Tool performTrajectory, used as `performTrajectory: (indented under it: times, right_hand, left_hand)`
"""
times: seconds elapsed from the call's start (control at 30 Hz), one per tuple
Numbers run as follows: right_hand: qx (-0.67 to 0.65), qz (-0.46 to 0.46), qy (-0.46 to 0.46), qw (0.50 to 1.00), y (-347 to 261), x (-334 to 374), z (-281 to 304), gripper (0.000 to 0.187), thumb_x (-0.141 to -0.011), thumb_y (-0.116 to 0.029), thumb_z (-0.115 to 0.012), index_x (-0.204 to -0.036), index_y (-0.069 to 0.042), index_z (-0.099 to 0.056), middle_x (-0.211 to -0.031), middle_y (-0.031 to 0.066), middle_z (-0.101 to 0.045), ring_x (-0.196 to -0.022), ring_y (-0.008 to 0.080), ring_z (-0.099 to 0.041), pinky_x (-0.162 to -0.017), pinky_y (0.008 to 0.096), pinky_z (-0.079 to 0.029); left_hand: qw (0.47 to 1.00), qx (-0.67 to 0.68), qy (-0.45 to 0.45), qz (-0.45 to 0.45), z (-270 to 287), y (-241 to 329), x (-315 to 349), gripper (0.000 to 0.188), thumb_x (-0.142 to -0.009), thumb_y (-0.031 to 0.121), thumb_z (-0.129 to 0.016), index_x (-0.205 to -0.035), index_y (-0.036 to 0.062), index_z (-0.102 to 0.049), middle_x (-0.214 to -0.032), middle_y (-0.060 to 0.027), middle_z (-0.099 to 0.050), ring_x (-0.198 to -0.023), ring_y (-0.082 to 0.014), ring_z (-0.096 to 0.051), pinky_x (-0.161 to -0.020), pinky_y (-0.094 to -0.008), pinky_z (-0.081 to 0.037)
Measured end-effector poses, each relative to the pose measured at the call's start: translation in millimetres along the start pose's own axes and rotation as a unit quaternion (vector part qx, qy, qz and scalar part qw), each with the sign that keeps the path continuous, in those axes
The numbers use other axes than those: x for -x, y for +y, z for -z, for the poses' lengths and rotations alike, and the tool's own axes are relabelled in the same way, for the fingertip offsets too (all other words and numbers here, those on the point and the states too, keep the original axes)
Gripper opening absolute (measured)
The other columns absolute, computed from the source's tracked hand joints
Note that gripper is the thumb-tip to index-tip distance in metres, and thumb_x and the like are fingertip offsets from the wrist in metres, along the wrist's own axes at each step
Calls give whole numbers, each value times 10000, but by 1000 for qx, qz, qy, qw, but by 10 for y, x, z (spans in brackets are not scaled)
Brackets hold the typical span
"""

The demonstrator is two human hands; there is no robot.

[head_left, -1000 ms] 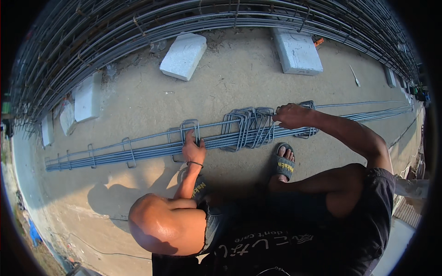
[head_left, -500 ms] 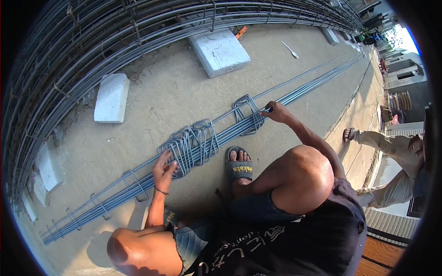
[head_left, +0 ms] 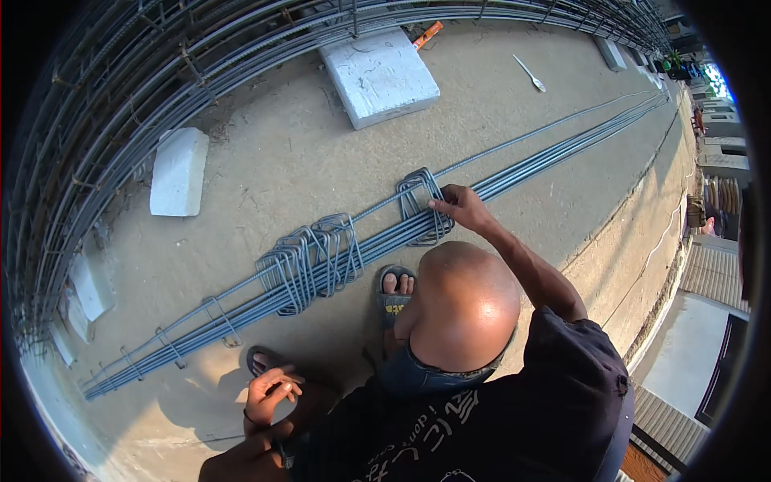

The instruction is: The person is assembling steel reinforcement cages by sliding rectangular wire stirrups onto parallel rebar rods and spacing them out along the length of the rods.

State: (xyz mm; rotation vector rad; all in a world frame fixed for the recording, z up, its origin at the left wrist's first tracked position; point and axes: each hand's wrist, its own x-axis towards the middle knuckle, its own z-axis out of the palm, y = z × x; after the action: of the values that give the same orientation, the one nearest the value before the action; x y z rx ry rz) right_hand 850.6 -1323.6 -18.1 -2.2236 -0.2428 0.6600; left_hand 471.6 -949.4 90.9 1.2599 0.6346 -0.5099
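Across the concrete lies a long bundle of steel rebar [head_left: 522, 170], with square bent-wire stirrups around it. At the right group of stirrups [head_left: 414, 189], my right hand [head_left: 462, 209] pinches their right side between thumb and fingers. A larger cluster of stirrups [head_left: 299, 265] leans together on the bars to the left. Farther left, single stirrups [head_left: 223, 321] stand spaced apart along the rods. My left hand [head_left: 271, 394] is raised near my left foot, away from the steel, its fingers loosely bent and apart with nothing in them.
Stacked rebar cages [head_left: 161, 72] fill the far left and back. White blocks rest on the ground near them, among them a large block [head_left: 377, 76] and a smaller block [head_left: 178, 173]. A white plastic spoon [head_left: 528, 74] lies behind the bars. My sandalled foot [head_left: 395, 293] is close to the bundle.
My left hand has come off the large stirrup cluster and back toward my body. My right hand has shifted left onto the right group of stirrups. The view has shifted.
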Motion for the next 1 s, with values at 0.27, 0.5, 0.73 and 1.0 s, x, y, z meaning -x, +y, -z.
performTrajectory:
  times: [0.27,0.5,0.73,1.0]
  right_hand:
    - [65,-21,-9,998,-190,1,-188,310,-717,-271,-703,-745,17,-592,-635,182,-581,-585,294,-573,-560,405,-429]
    - [256,4,71,964,-267,9,-292,223,-760,-223,-634,-750,-6,-583,-680,190,-602,-657,379,-585,-603,453,-436]
    - [261,-53,98,959,-366,39,-400,273,-746,-260,-651,-783,8,-618,-680,176,-613,-642,317,-611,-594,423,-449]
    - [290,-56,-17,955,-475,-86,-194,285,-717,-284,-662,-793,-10,-648,-728,173,-642,-712,319,-635,-658,417,-477]
  left_hand:
    - [987,81,-127,-54,-194,234,-440,314,-849,40,-563,-1157,-17,-553,-918,-162,-657,-755,-156,-613,-632,-237,-475]
    - [974,-35,50,-217,315,781,-1099,286,-855,75,-583,-1115,-43,-568,-822,-108,-639,-683,-98,-557,-575,-215,-439]
    - [923,-113,56,-363,846,1919,-1566,272,-864,94,-580,-1112,-16,-587,-842,-78,-636,-679,-81,-545,-572,-207,-423]
    - [845,-369,-79,-379,-33,2398,-1853,246,-834,138,-602,-1034,0,-636,-792,-81,-652,-666,-108,-580,-636,-244,-465]
